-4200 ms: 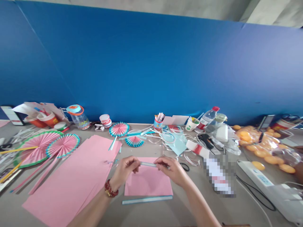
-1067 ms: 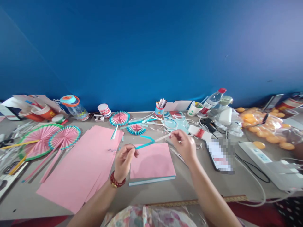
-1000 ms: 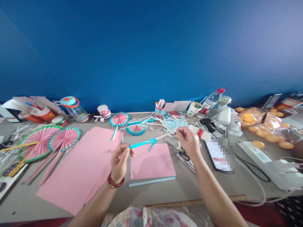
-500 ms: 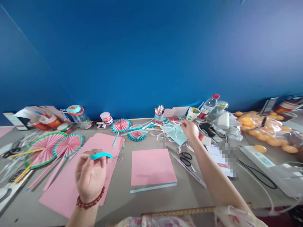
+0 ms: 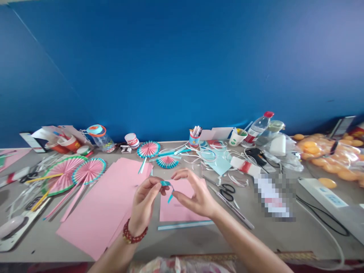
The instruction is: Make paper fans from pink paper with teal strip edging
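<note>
Above the pink square sheet (image 5: 182, 210), my left hand (image 5: 145, 199) pinches a short blue paper strip (image 5: 165, 183). The strip bends, and its lower end hangs beside my right thumb. My right hand (image 5: 197, 193) is raised opposite, thumb and fingers apart around the strip's free end; whether the thumb touches it is unclear. A narrow blue-and-white edge (image 5: 186, 225) shows along the near side of the square sheet. Larger pink sheets (image 5: 99, 201) lie left of my hands. Black-handled scissors (image 5: 227, 192) rest to the right, beside a long slim silver tool (image 5: 237, 212).
Pleated pink paper fans (image 5: 89, 171) lie at left, with smaller ones (image 5: 148, 149) farther back. Paper scraps (image 5: 218, 163), a pen cup (image 5: 195, 140) and a bottle (image 5: 257, 129) stand toward the wall. A power strip (image 5: 327, 195) and bagged orange balls (image 5: 324, 151) are at right.
My right hand has come back from the paper scraps near the wall to meet my left. My left hand, still pinching the blue strip, has moved right over the square sheet.
</note>
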Demonstrator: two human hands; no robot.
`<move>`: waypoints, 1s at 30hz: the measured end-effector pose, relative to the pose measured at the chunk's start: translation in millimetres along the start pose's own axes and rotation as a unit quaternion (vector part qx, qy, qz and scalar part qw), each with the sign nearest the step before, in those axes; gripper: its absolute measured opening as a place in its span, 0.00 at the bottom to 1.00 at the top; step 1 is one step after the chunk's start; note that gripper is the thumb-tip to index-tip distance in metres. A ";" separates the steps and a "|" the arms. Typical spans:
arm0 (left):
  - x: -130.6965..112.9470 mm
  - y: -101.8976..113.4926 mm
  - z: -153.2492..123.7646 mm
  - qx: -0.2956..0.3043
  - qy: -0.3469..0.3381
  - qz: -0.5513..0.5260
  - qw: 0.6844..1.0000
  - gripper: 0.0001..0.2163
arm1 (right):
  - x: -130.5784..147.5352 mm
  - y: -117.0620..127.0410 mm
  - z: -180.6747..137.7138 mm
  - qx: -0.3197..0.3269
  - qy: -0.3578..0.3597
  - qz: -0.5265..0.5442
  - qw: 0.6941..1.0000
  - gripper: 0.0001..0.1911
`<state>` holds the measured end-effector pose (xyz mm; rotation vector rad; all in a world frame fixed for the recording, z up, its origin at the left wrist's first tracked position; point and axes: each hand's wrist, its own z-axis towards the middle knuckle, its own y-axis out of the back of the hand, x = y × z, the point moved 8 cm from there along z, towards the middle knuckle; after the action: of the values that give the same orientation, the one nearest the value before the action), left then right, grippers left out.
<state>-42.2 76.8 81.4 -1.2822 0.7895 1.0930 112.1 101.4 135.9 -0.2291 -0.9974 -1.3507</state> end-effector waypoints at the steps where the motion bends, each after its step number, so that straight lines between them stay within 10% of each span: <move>1: 2.6 -2.5 -0.5 -0.001 0.003 -0.001 1.000 0.06 | 5.9 -5.4 -1.5 -0.005 0.017 -0.005 1.000 0.17; 14: 6.4 -9.3 -7.7 -0.006 -0.033 0.081 0.996 0.07 | -10.9 -11.4 -10.8 -0.055 -0.055 -0.015 0.997 0.05; 21: -39.5 -17.9 -9.5 0.012 -0.235 0.365 0.901 0.10 | -34.8 -14.5 -13.8 -0.027 -0.172 0.092 0.980 0.03; 30: -47.2 -26.8 1.9 0.053 -0.235 0.413 0.878 0.05 | -45.3 -23.3 -16.0 0.006 -0.204 0.140 0.969 0.02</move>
<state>-32.6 71.2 134.5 -0.5017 1.0220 1.9197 103.6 116.4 85.4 -0.6353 -1.2606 -1.0582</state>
